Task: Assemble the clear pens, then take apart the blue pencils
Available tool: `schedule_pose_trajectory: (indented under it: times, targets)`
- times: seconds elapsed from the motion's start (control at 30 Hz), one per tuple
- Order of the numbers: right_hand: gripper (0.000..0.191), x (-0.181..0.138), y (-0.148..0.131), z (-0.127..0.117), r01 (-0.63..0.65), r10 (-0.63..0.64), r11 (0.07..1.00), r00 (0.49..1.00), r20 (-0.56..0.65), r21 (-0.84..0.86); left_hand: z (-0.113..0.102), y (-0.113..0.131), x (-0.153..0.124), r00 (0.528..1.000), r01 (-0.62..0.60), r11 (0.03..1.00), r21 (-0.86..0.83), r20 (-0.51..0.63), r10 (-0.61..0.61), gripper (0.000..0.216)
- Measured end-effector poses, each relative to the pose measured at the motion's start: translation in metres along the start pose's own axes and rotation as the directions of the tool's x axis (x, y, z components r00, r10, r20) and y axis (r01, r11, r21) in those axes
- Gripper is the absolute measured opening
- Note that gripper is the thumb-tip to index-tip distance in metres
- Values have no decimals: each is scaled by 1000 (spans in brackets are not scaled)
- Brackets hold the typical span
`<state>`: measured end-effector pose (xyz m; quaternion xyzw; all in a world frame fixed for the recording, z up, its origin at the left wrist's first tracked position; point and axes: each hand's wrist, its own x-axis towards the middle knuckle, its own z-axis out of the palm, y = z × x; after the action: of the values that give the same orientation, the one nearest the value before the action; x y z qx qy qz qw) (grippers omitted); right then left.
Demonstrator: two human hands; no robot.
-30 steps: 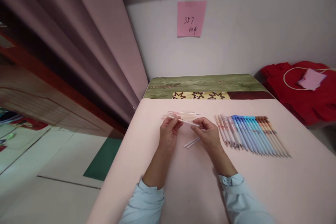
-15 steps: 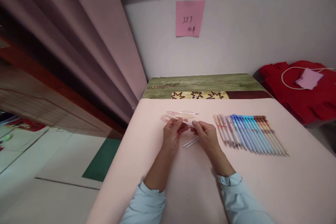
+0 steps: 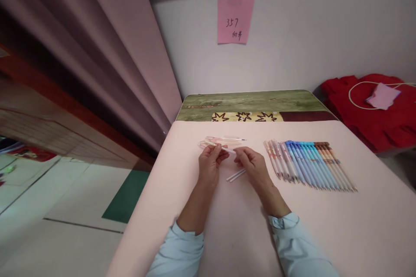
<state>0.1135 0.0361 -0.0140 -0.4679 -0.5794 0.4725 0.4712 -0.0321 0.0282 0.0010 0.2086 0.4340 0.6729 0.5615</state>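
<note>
A slim white pen (image 3: 229,150) is held level between my two hands, above the near side of some pen parts. My left hand (image 3: 210,162) is closed, thumb and fingers pinching its middle. The thumb and forefinger of my right hand (image 3: 251,162) are closed at its right end; the very tip is hidden there. Just behind lie pinkish clear pen parts (image 3: 224,141), including a thin refill (image 3: 238,139) with a dark tip. Two thin white sticks (image 3: 234,176) lie on the table beneath my right hand.
Right of my hands, a neat row of pens (image 3: 308,166) runs from pink-white through blue to brown. The table cover (image 3: 240,233) is pale pink. A red cloth (image 3: 357,117) bearing a cord and pink paper lies at far right; a curtain (image 3: 130,52) hangs left.
My left hand has shifted slightly left and my right hand slightly back, showing more of the white pen between them. The row of pens and the loose parts lie as before.
</note>
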Motion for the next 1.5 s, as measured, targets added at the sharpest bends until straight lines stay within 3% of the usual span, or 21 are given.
schedule_pose_trajectory:
  times: [0.13,0.23,0.43,0.53,0.73,0.8,0.9,1.1,1.2,1.37,1.5]
  targets:
    - [32,0,0,0,41,-41,999,999,-7,-35,0,1,0,1000,5,1000,-5,-2,-5,32]
    - [44,0,0,0,-11,12,1000,999,33,-25,0,1,0,1000,9,1000,-3,0,-9,31]
    - [29,0,0,0,81,-81,989,997,5,-125,0,2,-1,1000,0,1000,2,2,0,30]
    - [42,0,-1,0,52,-47,987,998,39,-152,0,2,-1,1000,4,1000,17,3,-4,31]
    - [33,0,-5,0,142,-159,959,986,-49,-243,2,4,-3,1000,-13,1000,24,-15,14,32]
    - [31,-1,-7,-1,107,-120,958,992,-31,-267,2,5,-3,1000,-15,999,37,-12,15,32]
    - [44,-1,-6,-2,46,-46,962,999,7,-268,2,5,-3,1000,-13,999,45,6,12,31]
    - [35,0,-6,-1,125,-151,930,987,-49,-344,0,4,-3,999,-39,998,39,-2,39,31]
    - [25,0,-7,-1,133,-145,932,989,-9,-336,-1,3,-3,999,-41,998,51,16,40,30]
    - [39,0,-11,0,99,-90,946,995,43,-308,-2,5,0,999,-43,997,69,32,41,29]
    - [22,4,-13,4,195,-215,923,976,-24,-332,-3,7,3,999,-37,995,97,9,37,30]
